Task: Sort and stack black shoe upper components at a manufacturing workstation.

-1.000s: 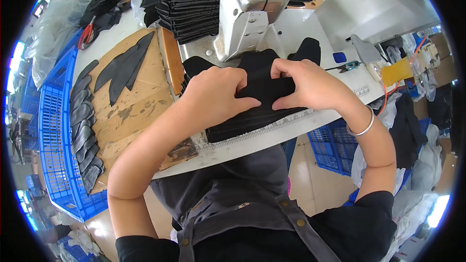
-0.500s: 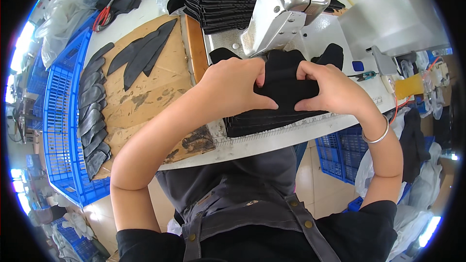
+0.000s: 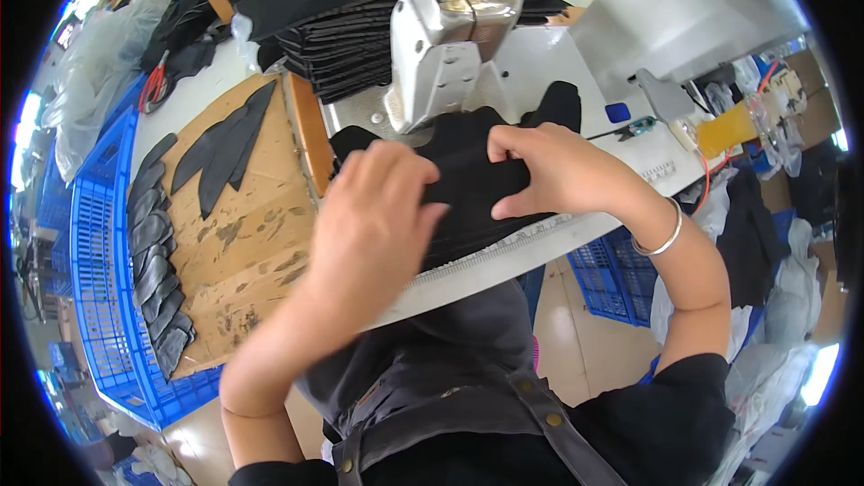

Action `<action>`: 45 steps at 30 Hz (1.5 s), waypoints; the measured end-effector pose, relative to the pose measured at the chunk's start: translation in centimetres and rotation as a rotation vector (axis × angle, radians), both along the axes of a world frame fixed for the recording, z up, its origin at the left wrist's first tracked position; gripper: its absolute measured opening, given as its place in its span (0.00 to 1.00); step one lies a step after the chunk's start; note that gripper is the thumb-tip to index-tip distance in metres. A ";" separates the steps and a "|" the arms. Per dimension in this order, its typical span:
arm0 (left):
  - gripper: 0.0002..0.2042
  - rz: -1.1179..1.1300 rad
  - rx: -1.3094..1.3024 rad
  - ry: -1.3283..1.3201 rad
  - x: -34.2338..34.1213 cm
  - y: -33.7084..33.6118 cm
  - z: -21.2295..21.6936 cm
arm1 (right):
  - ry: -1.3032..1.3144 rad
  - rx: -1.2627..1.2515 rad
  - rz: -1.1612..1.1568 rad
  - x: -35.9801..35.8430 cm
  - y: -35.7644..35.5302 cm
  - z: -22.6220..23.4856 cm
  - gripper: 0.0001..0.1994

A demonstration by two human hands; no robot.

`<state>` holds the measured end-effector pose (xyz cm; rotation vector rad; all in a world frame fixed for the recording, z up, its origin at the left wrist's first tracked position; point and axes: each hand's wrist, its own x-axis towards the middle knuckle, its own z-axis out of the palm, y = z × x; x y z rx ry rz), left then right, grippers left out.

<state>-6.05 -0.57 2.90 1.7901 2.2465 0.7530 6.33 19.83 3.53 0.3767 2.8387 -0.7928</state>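
Note:
Black fabric pieces [image 3: 468, 162] lie in a layered pile at the front edge of the sewing table, just before the metal sewing machine head [image 3: 441, 63]. My right hand [image 3: 562, 166] grips the top piece at its right side, fingers bent over it and thumb below. My left hand [image 3: 373, 207], a little smeared by motion, hovers over the left part of the pile. Its thumb stands apart from the curled fingers, and nothing shows between them. A printed ruler strip [image 3: 486, 247] runs along the table edge under the pile.
To the left, a cardboard sheet [image 3: 243, 252] bears pointed black pieces [image 3: 225, 148] and an overlapping row of dark pieces [image 3: 155, 252]. Beyond it stands a blue crate [image 3: 99, 261]. Red-handled scissors [image 3: 155, 85], a tall black fabric stack [image 3: 337, 58] and small thread snips [image 3: 634, 129] lie farther back.
My left hand has let go of the black fabric and moved left and toward me. My right hand keeps its grip. The whole view has shifted.

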 end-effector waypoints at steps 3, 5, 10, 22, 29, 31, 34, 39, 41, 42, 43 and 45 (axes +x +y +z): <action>0.36 -0.067 0.239 0.216 5.3 0.9 -2.7 | 0.007 0.004 0.025 -0.2 0.0 0.2 0.24; 0.46 -0.012 0.106 0.303 6.3 1.8 -5.1 | 0.052 -0.040 0.001 0.3 0.3 0.1 0.22; 0.45 0.044 0.113 0.396 6.5 2.1 -6.6 | -0.004 -0.283 -0.197 2.6 3.1 0.4 0.13; 0.38 0.032 0.060 0.432 6.9 2.3 -6.1 | 0.114 -0.309 -0.253 4.6 3.2 -0.5 0.08; 0.37 0.041 0.051 0.419 7.0 2.2 -6.0 | 0.233 -0.274 -0.274 5.4 1.7 -1.1 0.08; 0.37 0.045 0.055 0.414 7.0 2.2 -6.0 | 0.286 -0.187 -0.266 5.5 1.3 -1.2 0.08; 0.37 0.043 0.061 0.404 7.0 2.2 -6.2 | 0.330 -0.009 -0.222 5.9 0.8 -1.4 0.07; 0.38 0.043 0.081 0.416 6.9 2.1 -6.2 | 0.473 0.358 -0.126 6.0 -0.3 -2.7 0.11; 0.40 0.051 0.091 0.382 6.9 2.3 -6.4 | 0.659 0.521 0.001 5.5 -1.2 -3.1 0.20; 0.42 0.051 0.102 0.347 6.8 2.3 -6.4 | 0.622 0.513 0.087 5.4 -1.9 -3.2 0.25; 0.44 0.045 0.131 0.315 6.6 2.2 -6.3 | 0.547 0.466 0.091 5.3 -2.5 -3.8 0.27; 0.45 0.059 0.115 0.320 6.2 1.7 -6.2 | 0.424 0.478 0.109 5.4 -2.8 -4.2 0.32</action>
